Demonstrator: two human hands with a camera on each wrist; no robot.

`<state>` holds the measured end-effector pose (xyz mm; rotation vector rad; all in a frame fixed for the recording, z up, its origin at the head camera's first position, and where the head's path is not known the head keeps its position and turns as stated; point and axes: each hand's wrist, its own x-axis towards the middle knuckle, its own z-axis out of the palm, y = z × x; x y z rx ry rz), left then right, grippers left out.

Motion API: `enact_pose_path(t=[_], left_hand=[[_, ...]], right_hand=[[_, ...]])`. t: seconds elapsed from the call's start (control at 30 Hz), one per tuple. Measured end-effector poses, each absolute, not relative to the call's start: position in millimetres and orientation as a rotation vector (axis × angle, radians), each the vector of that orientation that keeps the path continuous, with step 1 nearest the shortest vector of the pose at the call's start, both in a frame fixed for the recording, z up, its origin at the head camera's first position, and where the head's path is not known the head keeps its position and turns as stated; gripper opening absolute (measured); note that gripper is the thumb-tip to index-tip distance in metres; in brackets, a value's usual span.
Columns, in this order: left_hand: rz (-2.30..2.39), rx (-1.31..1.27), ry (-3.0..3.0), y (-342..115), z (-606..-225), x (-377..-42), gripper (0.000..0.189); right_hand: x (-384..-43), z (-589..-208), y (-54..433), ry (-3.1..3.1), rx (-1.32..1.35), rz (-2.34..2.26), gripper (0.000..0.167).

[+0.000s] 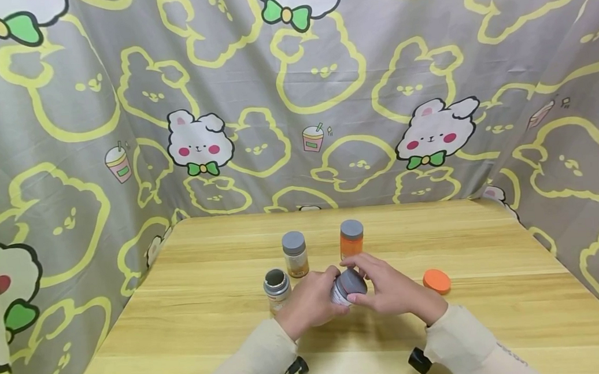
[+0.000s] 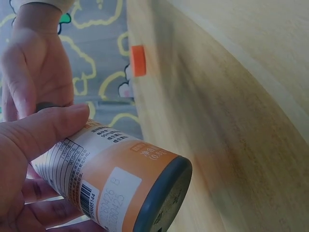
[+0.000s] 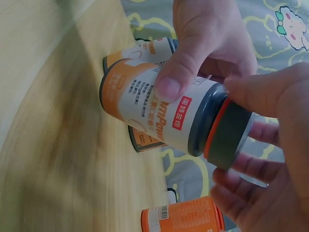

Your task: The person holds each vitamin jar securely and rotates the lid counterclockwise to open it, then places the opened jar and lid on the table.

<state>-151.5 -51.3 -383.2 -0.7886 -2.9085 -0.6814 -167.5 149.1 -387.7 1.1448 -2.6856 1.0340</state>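
My left hand (image 1: 310, 302) grips a white-and-orange supplement bottle (image 3: 159, 104) around its body, tilted, with the dark base showing in the left wrist view. The fingers of my right hand (image 1: 390, 288) are curled about its dark grey cap (image 3: 231, 133). A thin orange-red ring shows between the cap and the bottle's grey neck. Just left of my left hand stands an uncapped bottle (image 1: 278, 290), its dark mouth facing up. Behind that is a capped white-and-orange bottle (image 1: 296, 259). An orange bottle (image 1: 351, 244) with a grey cap stands beyond my right hand.
An orange lid (image 1: 436, 281) lies on the wooden table (image 1: 496, 312), right of my right hand. A grey curtain (image 1: 250, 80) with yellow outlines and cartoon bunnies hangs behind the table and along both sides. Black straps or mounts (image 1: 420, 361) sit under the sleeves.
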Motion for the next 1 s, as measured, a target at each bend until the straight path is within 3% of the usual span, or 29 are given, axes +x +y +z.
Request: enact_pose_path(t=[0.53,0.77,1.0], left_hand=[[-0.665,-0.770,-2.920,-52.5,-384.2,-150.1,0.053],[-0.684,-0.773,-2.912,-52.7,-384.2,-149.8,0.051],[-0.678,-0.752,-2.934,-52.8,-384.3,-150.1,0.052]], right_hand=[[-167.8,-386.9,149.5,-2.623,1.238,1.063,0.050],[-166.0,-388.4,145.1,-2.655,1.127,0.947,0.051],[-165.3,-386.8,143.9,-2.618,1.151,0.946,0.041]])
